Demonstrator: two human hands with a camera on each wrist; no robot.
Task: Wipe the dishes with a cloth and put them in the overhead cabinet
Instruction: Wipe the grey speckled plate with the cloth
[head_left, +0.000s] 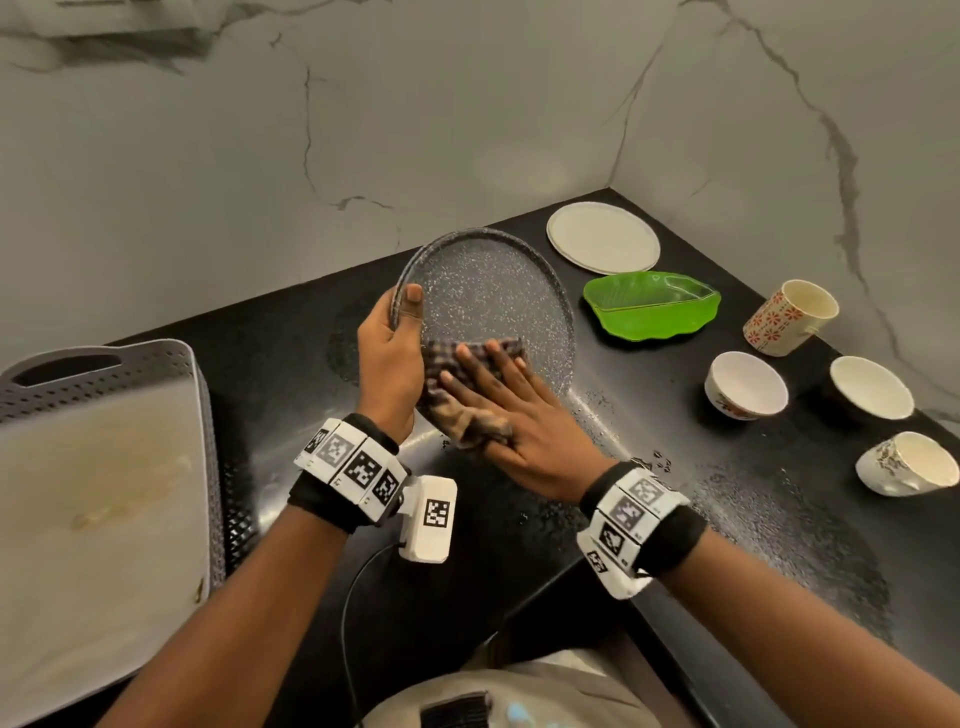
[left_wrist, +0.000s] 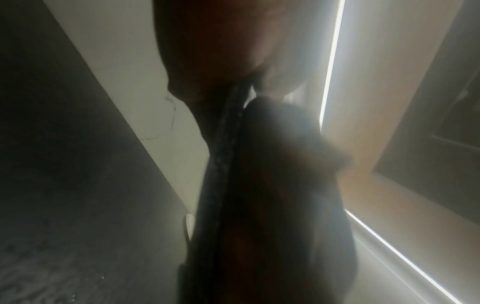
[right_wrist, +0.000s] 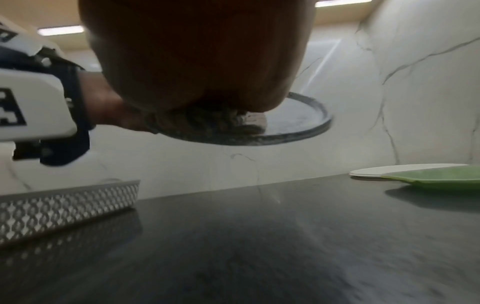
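Left hand (head_left: 389, 353) grips rim of speckled plate (head_left: 488, 291), held above the surface's back edge. Right hand (head_left: 511, 415), fingers flat, presses checked cloth (head_left: 467, 374) onto it.

Bare forearms, black fabric straps on both wrists, white blocky bands (head_left: 358, 467) printed with black-and-white square markers, a white camera housing (head_left: 428, 519) on the left wrist trailing a black cable (head_left: 349, 597), beige clothing at the waist.
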